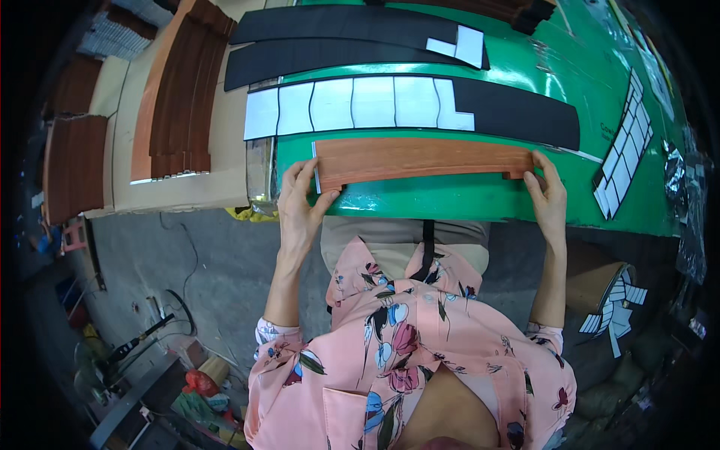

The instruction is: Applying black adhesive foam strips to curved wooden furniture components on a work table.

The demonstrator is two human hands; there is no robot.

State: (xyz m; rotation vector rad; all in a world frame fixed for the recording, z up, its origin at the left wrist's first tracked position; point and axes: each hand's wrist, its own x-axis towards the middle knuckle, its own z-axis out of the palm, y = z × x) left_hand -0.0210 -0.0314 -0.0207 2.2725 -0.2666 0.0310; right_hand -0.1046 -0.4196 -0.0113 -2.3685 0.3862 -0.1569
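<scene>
A long, slightly curved brown wood-grain board [420,158] is held level above the front edge of the green table [375,202]. My left hand [301,206] pinches its left end, where a thin pale edge shows. The board's right end is gripped by my right hand [550,193], fingers on top and thumb below. Small brown projections show along its lower edge near both ends. Just beyond it lies a long black strip [517,116], partly covered by white backing pieces [371,103]. Two more black strips [330,30] lie farther back, with a white piece [469,46] at their right end.
Stacks of brown boards [184,90] stand on cardboard [116,165] at left. A black-edged sheet of white pieces [626,146] lies at right on the table. Below right, a brown bin [596,281] holds white scraps [619,304]. Cables and bags clutter the floor at lower left.
</scene>
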